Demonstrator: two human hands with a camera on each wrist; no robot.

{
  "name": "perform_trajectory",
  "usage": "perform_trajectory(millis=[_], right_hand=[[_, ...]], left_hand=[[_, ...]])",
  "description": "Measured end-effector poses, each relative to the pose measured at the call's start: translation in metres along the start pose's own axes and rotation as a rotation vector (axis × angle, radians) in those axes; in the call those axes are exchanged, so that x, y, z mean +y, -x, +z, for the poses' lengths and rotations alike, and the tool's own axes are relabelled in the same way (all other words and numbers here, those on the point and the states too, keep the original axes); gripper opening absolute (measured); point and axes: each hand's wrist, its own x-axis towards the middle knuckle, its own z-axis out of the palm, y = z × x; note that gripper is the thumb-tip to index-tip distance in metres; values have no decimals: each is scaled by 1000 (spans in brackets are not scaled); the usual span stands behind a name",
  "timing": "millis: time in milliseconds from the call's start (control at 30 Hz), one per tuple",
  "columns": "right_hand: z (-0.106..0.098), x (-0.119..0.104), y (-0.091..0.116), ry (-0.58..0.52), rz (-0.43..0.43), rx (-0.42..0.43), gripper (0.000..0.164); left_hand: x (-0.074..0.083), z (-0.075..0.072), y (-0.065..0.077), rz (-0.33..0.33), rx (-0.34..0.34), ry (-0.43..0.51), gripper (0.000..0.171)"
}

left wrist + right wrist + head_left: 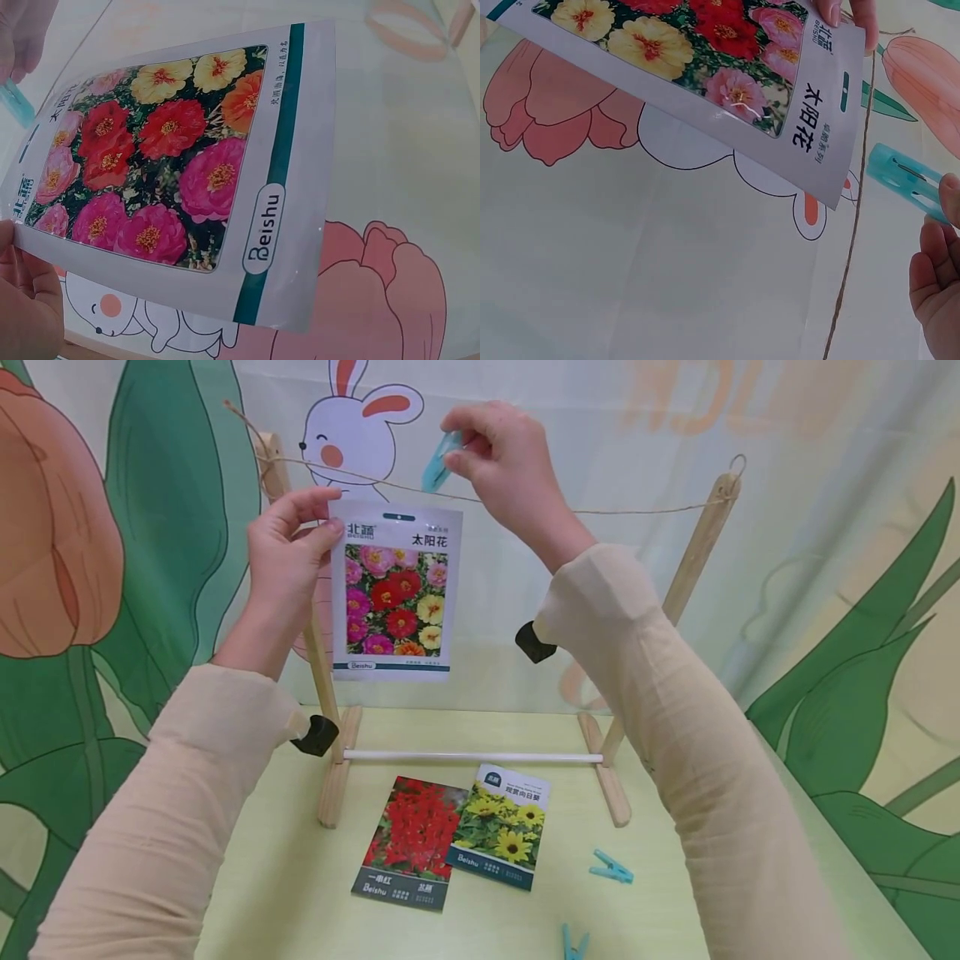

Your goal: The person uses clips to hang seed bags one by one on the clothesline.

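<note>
Between thumb and fingers, my left hand (292,543) pinches the upper left corner of a white seed packet (396,672) printed with pink, red and yellow flowers. The packet hangs upright just below a twine line (525,507). Up at the line, my right hand (510,468) pinches a light-blue clothespin (441,462), its tip pointing down toward the twine. In the right wrist view the clothespin (907,180) is beside the twine (849,262), apart from it, and the packet (840,150) lies on the twine's other side.
The twine spans two wooden posts (693,556) joined by a white rod (472,757). On the table lie a red-flower seed packet (412,835), a sunflower seed packet (501,827) overlapping it, and two more clothespins (611,867). A printed curtain (525,677) hangs behind.
</note>
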Motion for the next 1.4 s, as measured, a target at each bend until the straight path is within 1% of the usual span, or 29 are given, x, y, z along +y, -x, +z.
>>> perform_trajectory(millis=[233, 600, 1000, 1133, 1400], right_hand=[[6, -2, -2, 66, 2, -25, 28], [9, -4, -3, 29, 34, -45, 29], [11, -8, -4, 32, 42, -92, 29], [11, -10, -4, 46, 30, -109, 29], [10, -12, -4, 91, 10, -122, 28]], left_hand=[[-1, 0, -1, -3, 0, 0, 22], [-2, 1, -1, -6, 5, -8, 22], [-2, 3, 0, -1, 14, -36, 22], [-2, 4, 0, 2, 13, -33, 22], [-4, 5, -1, 24, -12, 19, 21]])
